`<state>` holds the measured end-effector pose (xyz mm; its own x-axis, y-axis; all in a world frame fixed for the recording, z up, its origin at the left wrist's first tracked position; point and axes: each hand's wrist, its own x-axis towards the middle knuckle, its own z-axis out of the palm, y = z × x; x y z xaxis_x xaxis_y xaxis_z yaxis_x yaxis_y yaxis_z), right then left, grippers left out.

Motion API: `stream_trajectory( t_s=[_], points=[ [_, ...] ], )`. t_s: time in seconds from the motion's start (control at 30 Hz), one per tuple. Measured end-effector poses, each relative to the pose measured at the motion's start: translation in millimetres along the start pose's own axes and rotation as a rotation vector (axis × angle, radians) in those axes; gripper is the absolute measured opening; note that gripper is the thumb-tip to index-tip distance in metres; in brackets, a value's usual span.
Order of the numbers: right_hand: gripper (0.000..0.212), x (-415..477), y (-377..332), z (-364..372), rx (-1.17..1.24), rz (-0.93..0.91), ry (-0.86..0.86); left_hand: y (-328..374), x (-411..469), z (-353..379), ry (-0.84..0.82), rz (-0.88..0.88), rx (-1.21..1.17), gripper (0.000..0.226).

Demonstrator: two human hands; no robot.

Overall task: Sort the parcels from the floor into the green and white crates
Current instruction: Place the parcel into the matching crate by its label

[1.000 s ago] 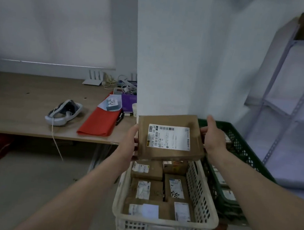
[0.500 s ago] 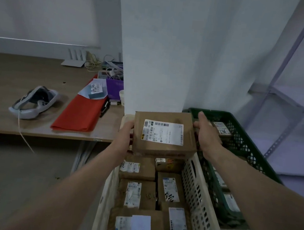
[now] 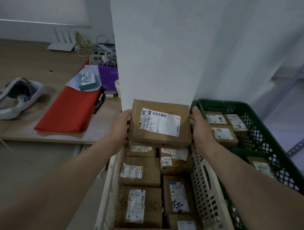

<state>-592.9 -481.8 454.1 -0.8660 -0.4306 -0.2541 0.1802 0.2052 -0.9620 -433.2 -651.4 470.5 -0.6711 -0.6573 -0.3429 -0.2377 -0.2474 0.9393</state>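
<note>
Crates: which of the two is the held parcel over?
The white crate: the parcel, held by the left hand and right hand, hangs over its far end; the green crate stands alongside.

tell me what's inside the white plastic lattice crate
Labelled brown cardboard parcels pack the white plastic lattice crate. The held flat brown cardboard box covers its far end, and any lower layers are hidden.
</note>
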Motion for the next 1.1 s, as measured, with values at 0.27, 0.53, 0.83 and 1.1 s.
stream_trajectory(
  t_s=[0.27,0.53,0.83,1.1],
  points=[
    [0.057,51,64,26,-0.026,0.139,-0.088,-56,32,2,0.090,-0.112,0.099,0.043],
    [0.042,87,124,49,-0.070,0.282,-0.138,-116,65,7,0.136,-0.280,0.085,0.036],
    [0.065,124,144,79,-0.065,0.255,-0.231,-136,106,6,0.216,-0.186,0.304,0.045],
    [0.076,150,174,91,0.045,0.262,-0.230,-153,137,26,0.184,-0.070,0.548,0.072]
  ],
)
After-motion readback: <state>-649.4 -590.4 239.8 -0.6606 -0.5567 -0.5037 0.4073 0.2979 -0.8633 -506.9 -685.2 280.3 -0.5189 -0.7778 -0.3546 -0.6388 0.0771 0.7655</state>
